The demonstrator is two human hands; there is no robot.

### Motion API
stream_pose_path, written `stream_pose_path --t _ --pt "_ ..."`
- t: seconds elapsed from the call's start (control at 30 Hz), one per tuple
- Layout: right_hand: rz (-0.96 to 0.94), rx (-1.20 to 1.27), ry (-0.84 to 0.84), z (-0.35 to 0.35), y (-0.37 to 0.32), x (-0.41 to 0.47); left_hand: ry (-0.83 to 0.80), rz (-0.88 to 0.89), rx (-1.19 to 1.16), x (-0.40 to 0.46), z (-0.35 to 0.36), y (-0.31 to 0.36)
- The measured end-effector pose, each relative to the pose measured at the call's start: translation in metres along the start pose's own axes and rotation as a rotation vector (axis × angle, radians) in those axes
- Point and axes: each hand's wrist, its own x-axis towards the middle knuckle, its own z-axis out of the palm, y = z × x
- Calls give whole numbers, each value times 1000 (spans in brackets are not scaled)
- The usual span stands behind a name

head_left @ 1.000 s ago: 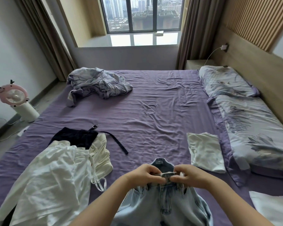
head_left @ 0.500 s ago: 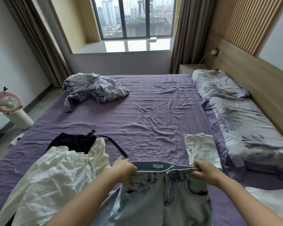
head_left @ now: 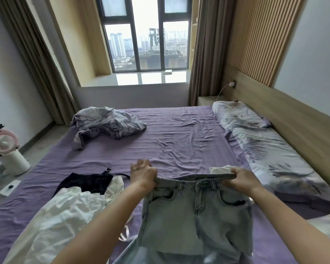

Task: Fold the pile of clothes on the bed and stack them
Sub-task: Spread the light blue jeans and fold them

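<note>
Light blue jeans (head_left: 196, 216) hang in front of me, held up by the waistband above the purple bed (head_left: 179, 141). My left hand (head_left: 143, 174) grips the waistband's left end. At the right end, my right hand (head_left: 240, 178) grips it too. To the left lies a white garment (head_left: 65, 221) with a black strappy top (head_left: 88, 181) beside it. A folded white piece (head_left: 220, 169) peeks out behind the jeans near my right hand. A crumpled grey garment (head_left: 107, 124) lies at the far left of the bed.
Patterned pillows (head_left: 265, 149) line the bed's right side along the wooden headboard. Another white cloth (head_left: 326, 225) sits at the right edge. A pink and white fan (head_left: 6, 149) stands on the floor at the left. The window is beyond the bed.
My hands moved apart from the jeans' button to the two ends of the waistband and lifted the jeans higher. My view has tilted up.
</note>
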Motion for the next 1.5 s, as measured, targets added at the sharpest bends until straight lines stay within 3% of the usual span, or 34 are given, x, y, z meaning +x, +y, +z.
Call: stream_pose_path --t 0.13,0.27,0.4,0.57,0.67,0.83,0.93,1.03,1.1,1.2,1.27,1.33,1.4,1.5 --pt "80 56 56 -27 -13 -16 29 -47 -508 -6 -18 -11" --pt "49 117 48 -47 -23 -36 85 -89 -817 -14 -36 -19" --pt "17 127 203 -59 -32 -53 140 -182 -1237 -24 -57 -20" --pt "-20 319 325 -82 -48 -69 220 -122 -1540 -26 -91 -22" --pt "-105 106 403 -101 -60 -72 296 -13 -1479 -26 -117 -24" --pt "-250 -7 679 -136 -90 -72 482 56 -1064 -24 -163 -25" --pt "-261 27 722 -159 -108 -65 569 44 -1107 -25 -197 -23" --pt "-204 306 752 -181 -128 -59 554 18 -1285 -27 -230 -18" --pt "-133 558 690 -197 -141 -54 516 26 -1377 -29 -247 -12" --pt "-108 1056 404 -223 -151 -49 581 2 -1374 -30 -266 -2" --pt "-114 1185 171 -239 -155 -49 657 -13 -1353 -29 -274 2" --pt "-175 1166 48 -250 -158 -48 684 -28 -1327 -26 -280 7" --pt "-229 1106 87 -254 -165 -48 682 -66 -1356 -23 -285 15" --pt "-228 820 341 -248 -182 -49 643 -92 -1452 -21 -291 36"
